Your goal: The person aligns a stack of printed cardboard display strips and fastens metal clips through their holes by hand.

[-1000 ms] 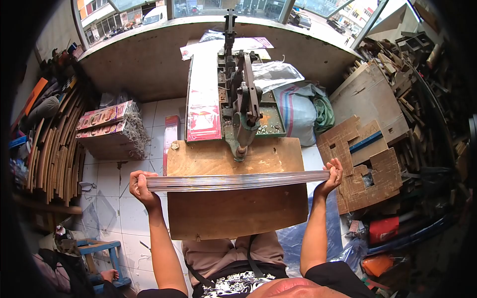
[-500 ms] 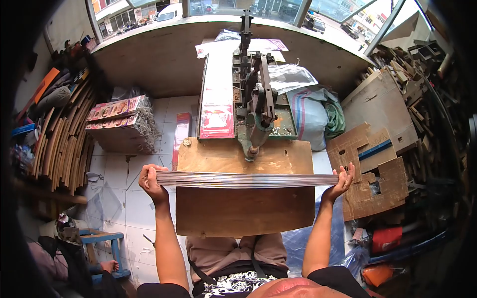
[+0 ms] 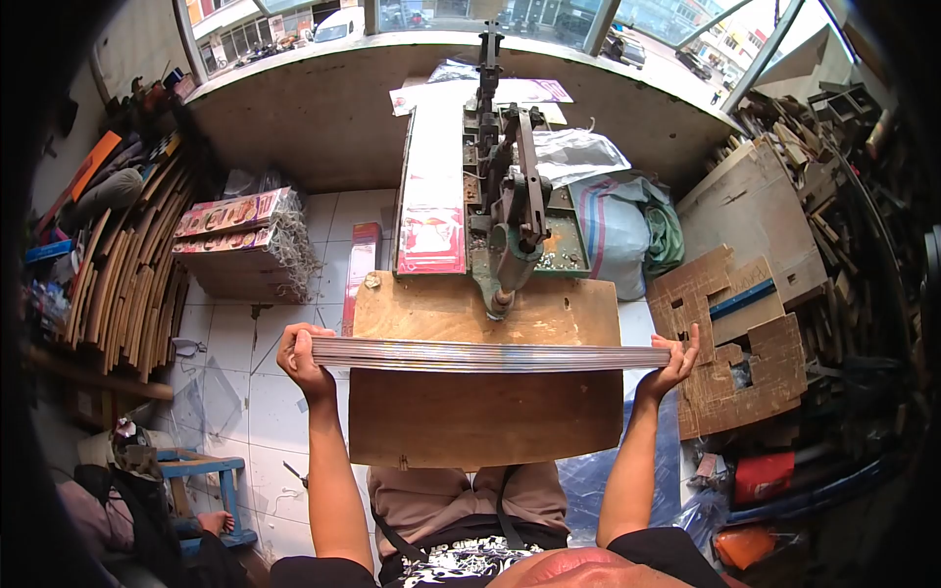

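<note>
A: What's the biggest thing in front of the person?
B: The wooden board [image 3: 485,416], a broad tabletop just beyond the lap, over white floor tiles [image 3: 225,402].

A: And past it?
B: A metal lever press [image 3: 510,230], its rounded front end standing over the board's far edge. Left of it lies a long row of red-and-white printed sheets [image 3: 431,238]; right of it, a striped woven sack [image 3: 610,235].

A: Anything on the floor to the left?
B: A pile of printed cards [image 3: 230,250] with pale strings hanging off one side.

A: Where is the stack of thin sheets [image 3: 480,355]?
B: Crosswise above the board, edges toward the person, near the press. I can't tell whether it touches the wood.

A: Now the hands.
B: The left hand [image 3: 306,363] is curled round the left end, thumb on top. The right hand [image 3: 674,363] holds the other end more loosely, some fingers raised beyond the stack.
</note>
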`<move>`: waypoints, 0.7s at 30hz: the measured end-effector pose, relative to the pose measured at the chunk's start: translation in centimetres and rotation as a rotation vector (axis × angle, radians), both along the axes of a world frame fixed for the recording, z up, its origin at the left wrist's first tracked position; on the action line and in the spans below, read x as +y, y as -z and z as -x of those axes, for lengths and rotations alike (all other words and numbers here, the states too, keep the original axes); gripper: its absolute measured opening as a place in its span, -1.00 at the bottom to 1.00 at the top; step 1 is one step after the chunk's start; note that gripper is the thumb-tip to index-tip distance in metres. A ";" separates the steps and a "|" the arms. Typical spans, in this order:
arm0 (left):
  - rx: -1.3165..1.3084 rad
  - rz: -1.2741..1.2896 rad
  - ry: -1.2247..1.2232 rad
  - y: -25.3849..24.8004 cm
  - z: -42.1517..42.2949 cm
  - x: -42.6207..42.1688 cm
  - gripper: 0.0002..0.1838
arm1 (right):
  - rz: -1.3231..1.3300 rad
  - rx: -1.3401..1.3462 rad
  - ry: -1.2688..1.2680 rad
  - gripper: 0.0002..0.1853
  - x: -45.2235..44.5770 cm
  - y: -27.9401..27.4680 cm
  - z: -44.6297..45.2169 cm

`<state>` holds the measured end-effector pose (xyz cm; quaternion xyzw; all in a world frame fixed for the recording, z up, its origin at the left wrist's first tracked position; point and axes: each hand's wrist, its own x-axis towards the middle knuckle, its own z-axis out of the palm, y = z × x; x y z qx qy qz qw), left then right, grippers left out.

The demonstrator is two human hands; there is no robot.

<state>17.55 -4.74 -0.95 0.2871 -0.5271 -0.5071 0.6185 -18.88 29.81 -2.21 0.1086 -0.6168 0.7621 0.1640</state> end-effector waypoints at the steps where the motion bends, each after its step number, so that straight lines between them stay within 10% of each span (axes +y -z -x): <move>1: 0.000 0.000 0.001 0.1 0.0 -0.1 -0.78 | 0.000 0.000 0.001 -0.64 0.3 0.4 0.3; 21: -0.003 0.005 -0.004 0.0 0.2 0.1 -0.75 | -0.078 0.098 0.066 -0.72 0.6 1.3 1.1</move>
